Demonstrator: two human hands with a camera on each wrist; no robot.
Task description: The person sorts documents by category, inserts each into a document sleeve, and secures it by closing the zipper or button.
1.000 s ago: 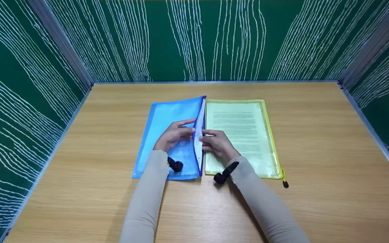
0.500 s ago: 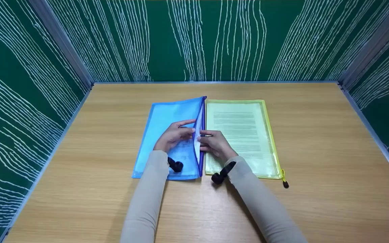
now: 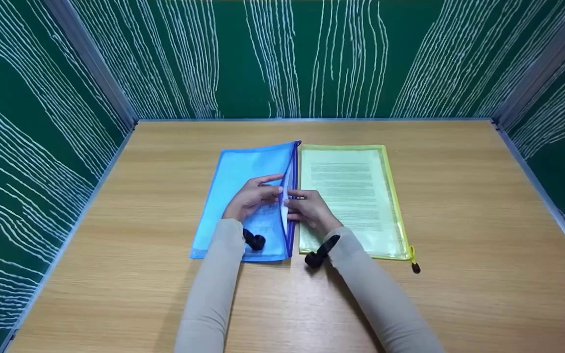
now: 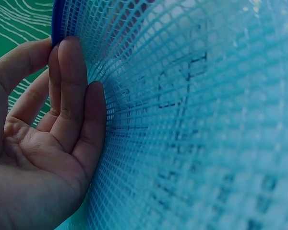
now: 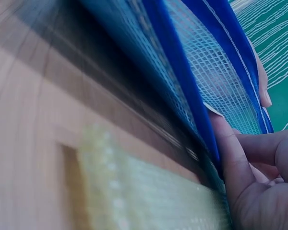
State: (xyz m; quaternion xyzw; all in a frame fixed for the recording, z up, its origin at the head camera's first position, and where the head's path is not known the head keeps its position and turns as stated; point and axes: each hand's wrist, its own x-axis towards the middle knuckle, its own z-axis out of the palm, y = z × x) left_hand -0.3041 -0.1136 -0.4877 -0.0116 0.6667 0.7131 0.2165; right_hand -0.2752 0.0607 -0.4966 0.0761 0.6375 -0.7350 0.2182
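A blue mesh zipper pouch point(image 3: 253, 162) lies with its zipper side parted on the right, and white paper point(image 3: 284, 215) shows in the opening. My left hand point(image 3: 250, 198) pinches the raised upper edge of the pouch; in the left wrist view, its fingertips meet at the dark blue rim point(image 4: 57, 21). My right hand point(image 3: 312, 208) reaches into the opening from the right, fingers bent at the paper. A small pale paper edge point(image 5: 214, 109) shows by its fingertip in the right wrist view, beside the lower zipper band point(image 5: 180, 72). Its other fingertips are partly hidden.
A yellow zipper pouch point(image 3: 346, 196) holding a printed sheet lies flat just right of the blue one, its zipper pull point(image 3: 415, 267) at the near right corner. Green panels point(image 3: 307, 59) with white lines stand around the wooden table point(image 3: 464, 206).
My right hand has shifted slightly left, further into the pouch opening, and less white paper shows there. The gap has narrowed a little. My left hand has stayed in place.
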